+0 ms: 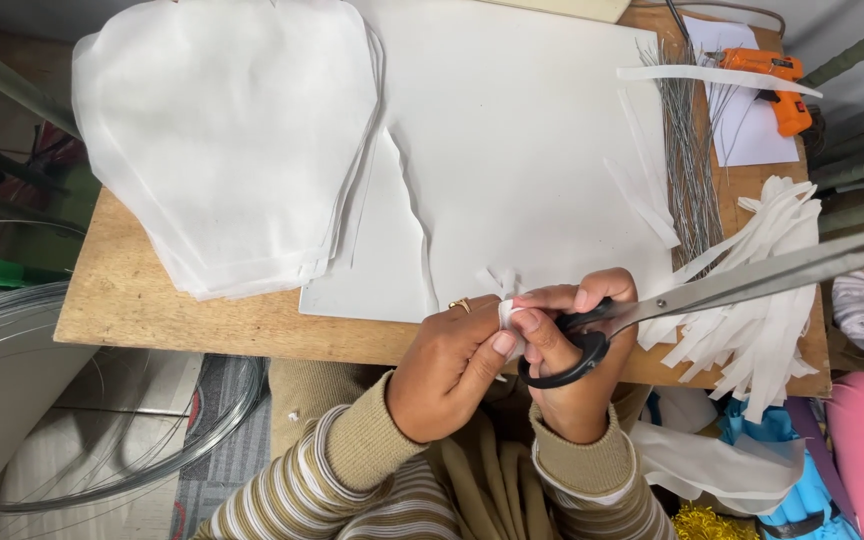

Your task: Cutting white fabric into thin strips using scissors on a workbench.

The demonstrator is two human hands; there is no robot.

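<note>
Wooden table (122, 300), small crumpled white scrap (508, 316), black-handled scissors (652, 310)

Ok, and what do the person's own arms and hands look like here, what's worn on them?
Both arms are in a long-sleeved knit top striped in tan, white and brown, ending in plain ribbed tan cuffs at the wrists. The left hand is bare apart from a gold-coloured ring on one finger. The right hand is bare, with no ring or glove visible.
</note>
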